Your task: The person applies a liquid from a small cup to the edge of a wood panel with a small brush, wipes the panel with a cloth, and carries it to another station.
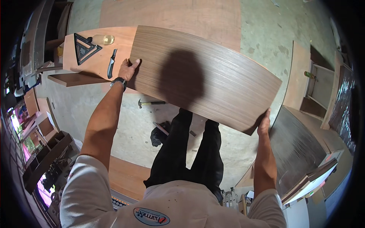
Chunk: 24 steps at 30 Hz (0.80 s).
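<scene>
A wood-grain laminate panel (224, 76) spans the space in front of me, its right end tilted toward me and a round shadow on its middle. My left hand (129, 69) grips its left end, thumb on top and fingers hidden beneath. At the near right corner my right hand (264, 122) holds the edge, its fingers partly out of sight under the panel. Left of the panel, on a pale wooden worktop (125, 36), lie a utility knife (111, 64), a black triangular speed square (84, 48) and a clear bottle (102, 39) of yellowish liquid.
A claw hammer (151, 103) and a black plastic bag (158, 136) lie on the concrete floor (140, 125) near my legs. Wooden cabinet parts (298, 81) stand at the right, beside a dark panel (294, 142). A compartmented wooden box (45, 161) sits at the lower left.
</scene>
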Each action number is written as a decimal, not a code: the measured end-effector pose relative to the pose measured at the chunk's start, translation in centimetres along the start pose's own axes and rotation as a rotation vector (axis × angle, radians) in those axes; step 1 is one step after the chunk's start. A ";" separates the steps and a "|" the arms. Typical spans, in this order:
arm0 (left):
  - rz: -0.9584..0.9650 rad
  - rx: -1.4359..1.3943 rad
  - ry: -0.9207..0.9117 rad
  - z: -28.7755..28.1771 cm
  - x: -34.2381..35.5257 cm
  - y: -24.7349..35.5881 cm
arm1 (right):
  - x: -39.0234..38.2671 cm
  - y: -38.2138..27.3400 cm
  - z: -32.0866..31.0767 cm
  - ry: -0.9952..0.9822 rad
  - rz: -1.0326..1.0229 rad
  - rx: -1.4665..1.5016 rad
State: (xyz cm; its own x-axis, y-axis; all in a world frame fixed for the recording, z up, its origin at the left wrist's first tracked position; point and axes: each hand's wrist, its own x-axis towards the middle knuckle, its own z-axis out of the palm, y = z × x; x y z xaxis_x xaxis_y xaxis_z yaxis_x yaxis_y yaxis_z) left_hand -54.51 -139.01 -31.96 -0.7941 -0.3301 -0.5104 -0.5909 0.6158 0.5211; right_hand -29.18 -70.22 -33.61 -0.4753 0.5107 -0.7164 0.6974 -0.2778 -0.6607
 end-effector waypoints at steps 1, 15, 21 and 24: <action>-0.022 -0.001 -0.050 0.4 1.0 0.0 | -0.8 -0.5 -1.1 -0.077 0.043 0.138; -0.222 -0.389 -0.223 -0.4 9.4 -7.1 | -20.7 -14.2 0.6 0.149 0.029 -0.091; -0.179 -0.290 -0.305 0.0 9.8 -6.0 | -26.8 -18.4 5.2 0.205 -0.050 -0.060; -0.186 -0.240 -0.206 -0.5 10.2 -6.2 | -28.6 -19.3 5.7 0.222 -0.067 -0.055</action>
State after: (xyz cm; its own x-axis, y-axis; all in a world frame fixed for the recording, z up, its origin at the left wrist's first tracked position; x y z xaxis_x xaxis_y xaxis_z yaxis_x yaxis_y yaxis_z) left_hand -59.02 -146.60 -40.08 -0.6393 -0.2544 -0.7257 -0.7582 0.3656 0.5398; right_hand -32.13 -84.08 -1.66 -0.3963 0.6946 -0.6004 0.6994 -0.1952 -0.6876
